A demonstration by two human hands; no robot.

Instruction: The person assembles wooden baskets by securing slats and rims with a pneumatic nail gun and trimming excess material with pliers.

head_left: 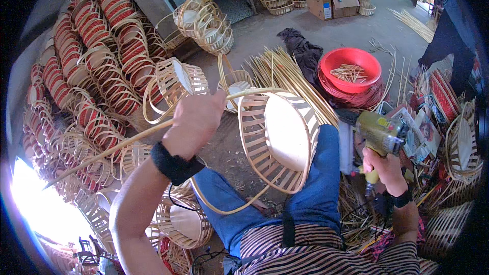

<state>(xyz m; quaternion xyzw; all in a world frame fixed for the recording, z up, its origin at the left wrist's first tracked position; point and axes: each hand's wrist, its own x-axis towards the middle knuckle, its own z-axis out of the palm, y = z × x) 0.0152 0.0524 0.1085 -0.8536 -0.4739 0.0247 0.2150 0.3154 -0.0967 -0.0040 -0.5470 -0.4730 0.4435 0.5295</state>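
Note:
A slatted bamboo basket (249, 142) with a pale oval base (286, 132) rests tilted on my thighs. My left hand (198, 117), blurred a little, is closed around a long bamboo strip (122, 144) to the left of the basket. One end of the strip points out to the lower left; past my fingers a length runs along the basket's upper rim. A curved piece of cane (239, 211) loops over my left thigh to the basket's lower edge. On the right, my right hand (384, 168) grips a yellow-green nail gun (379, 132), held off the basket beside my right knee.
Stacked red-and-tan baskets (97, 40) fill the left side. Bamboo strips (285, 76) lie ahead, next to a red basin (351, 66) of short sticks and a dark cloth (300, 46). Cardboard boxes (331, 4) stand farther back. A person's dark-clothed leg (451, 40) shows at right.

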